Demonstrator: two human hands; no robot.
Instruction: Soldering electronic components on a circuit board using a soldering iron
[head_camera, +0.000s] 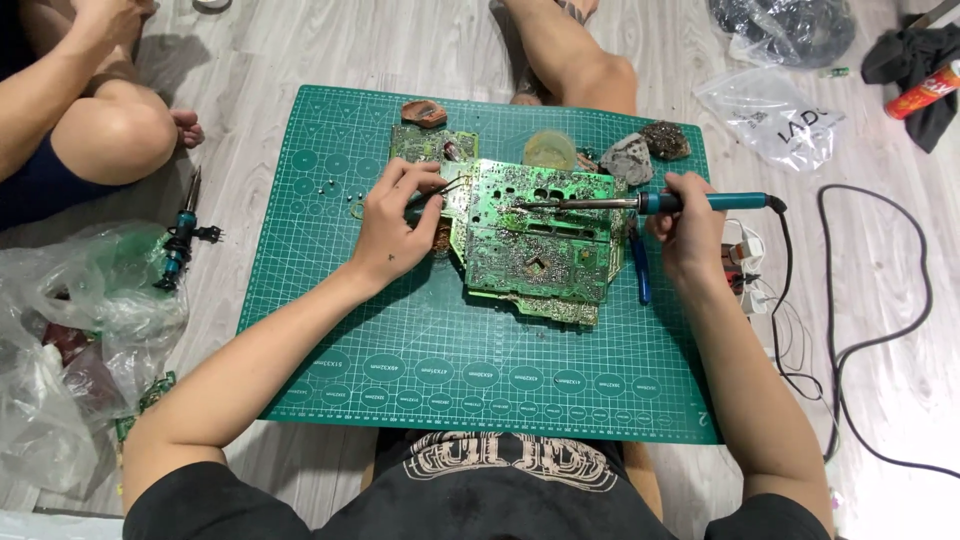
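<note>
Green board (535, 240) sits mid-mat, solder side up. Right hand (690, 235) clamped on a blue iron (690, 203), tip resting on the board's upper middle. Left hand (392, 225) pinches tweezers (448, 189) at the board's left edge. Hands well apart, one at each side of the board. Mat (400, 370) is a green cutting mat on a wood floor. Second small board (425, 143) just behind. Sponge lumps (645, 150) at top right. Spare iron (180, 240) left of the mat beside a plastic bag (70, 330). Another person's knee (115, 135) top left.
</note>
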